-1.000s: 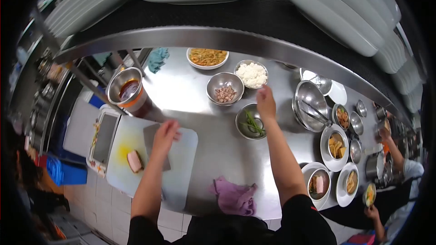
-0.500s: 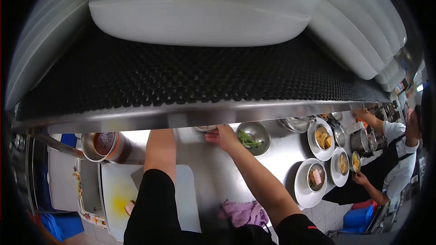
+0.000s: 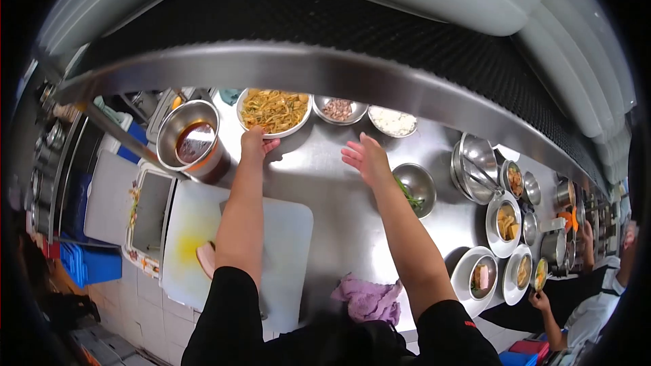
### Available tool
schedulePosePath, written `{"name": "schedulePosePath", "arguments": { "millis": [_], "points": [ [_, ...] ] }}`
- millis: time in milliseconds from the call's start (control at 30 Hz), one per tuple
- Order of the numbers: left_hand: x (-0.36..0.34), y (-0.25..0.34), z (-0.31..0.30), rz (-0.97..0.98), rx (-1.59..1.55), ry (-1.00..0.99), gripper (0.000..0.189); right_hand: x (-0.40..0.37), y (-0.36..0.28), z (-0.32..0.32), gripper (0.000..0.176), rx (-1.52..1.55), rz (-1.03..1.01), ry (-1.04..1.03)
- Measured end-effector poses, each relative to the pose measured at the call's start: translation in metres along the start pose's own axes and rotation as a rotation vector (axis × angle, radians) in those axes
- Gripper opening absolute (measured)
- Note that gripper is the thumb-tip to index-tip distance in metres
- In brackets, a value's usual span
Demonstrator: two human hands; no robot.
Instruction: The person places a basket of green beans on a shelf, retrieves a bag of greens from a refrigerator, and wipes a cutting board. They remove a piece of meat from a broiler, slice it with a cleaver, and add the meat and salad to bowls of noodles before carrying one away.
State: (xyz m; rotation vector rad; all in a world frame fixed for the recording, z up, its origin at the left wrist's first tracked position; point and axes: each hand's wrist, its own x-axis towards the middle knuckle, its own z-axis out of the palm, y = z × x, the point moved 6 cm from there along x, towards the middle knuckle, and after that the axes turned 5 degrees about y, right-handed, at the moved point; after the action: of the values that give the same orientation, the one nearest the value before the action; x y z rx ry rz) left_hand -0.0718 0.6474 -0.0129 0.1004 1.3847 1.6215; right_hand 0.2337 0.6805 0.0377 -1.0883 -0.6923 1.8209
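My left hand (image 3: 256, 144) is at the near rim of a white bowl of noodles (image 3: 274, 111), its thumb side against the edge and its fingers curled by the bowl's outer wall. My right hand (image 3: 366, 158) is held over the steel counter (image 3: 319, 179), open with its fingers apart and nothing in it. Beyond it stand a metal bowl of chopped pinkish-brown pieces (image 3: 339, 110) and a bowl of white crumbly food (image 3: 392, 122). A metal bowl with green stalks (image 3: 419, 190) sits to the right of my right forearm.
A steel pot of red-brown liquid (image 3: 194, 141) stands at left. A white cutting board (image 3: 281, 230) carries a piece of meat (image 3: 206, 257). A purple cloth (image 3: 369, 298) lies near me. The shelf edge (image 3: 305, 66) hangs overhead. At right, a co-worker (image 3: 590, 312) holds a small bowl near plated dishes.
The view has dropped below the shelf and turned, revealing the noodle bowl and the bowls beside it. My left hand, hidden before, now shows at the noodle bowl. My right hand shows apart from the bowls.
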Motion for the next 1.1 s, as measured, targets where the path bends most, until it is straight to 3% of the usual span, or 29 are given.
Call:
{"name": "schedulePosePath", "arguments": {
  "millis": [133,300,567,633,800,867,967,1100],
  "points": [
    [-0.037,0.004,-0.013,0.028,-0.001,-0.011,0.031,-0.07,0.028,-0.036,0.047,-0.137,0.026,-0.123],
    [-0.115,-0.011,-0.026,0.055,0.004,-0.055,0.025,-0.187,0.05,-0.094,0.032,-0.314,0.13,-0.096],
    [-0.276,-0.115,-0.037,-0.05,0.082,-0.232,0.03,-0.288,0.048,-0.181,0.027,-0.239,0.138,-0.046],
    [-0.299,-0.153,-0.036,-0.148,0.155,-0.188,0.035,-0.302,0.048,-0.19,0.027,-0.231,0.13,-0.052],
    [-0.331,-0.216,-0.024,-0.182,0.197,-0.221,0.037,-0.334,0.055,-0.211,0.027,-0.263,0.085,-0.115],
    [-0.337,-0.231,-0.022,-0.113,0.2,-0.228,0.035,-0.347,0.063,-0.223,0.026,-0.26,0.114,-0.122],
    [-0.344,-0.216,-0.029,-0.037,0.481,-0.333,0.037,-0.372,0.075,-0.236,0.026,-0.316,0.105,-0.199],
    [-0.389,-0.158,-0.058,0.218,0.445,-0.212,0.036,-0.41,0.097,-0.237,0.026,-0.485,0.179,-0.4]
  ]
}}
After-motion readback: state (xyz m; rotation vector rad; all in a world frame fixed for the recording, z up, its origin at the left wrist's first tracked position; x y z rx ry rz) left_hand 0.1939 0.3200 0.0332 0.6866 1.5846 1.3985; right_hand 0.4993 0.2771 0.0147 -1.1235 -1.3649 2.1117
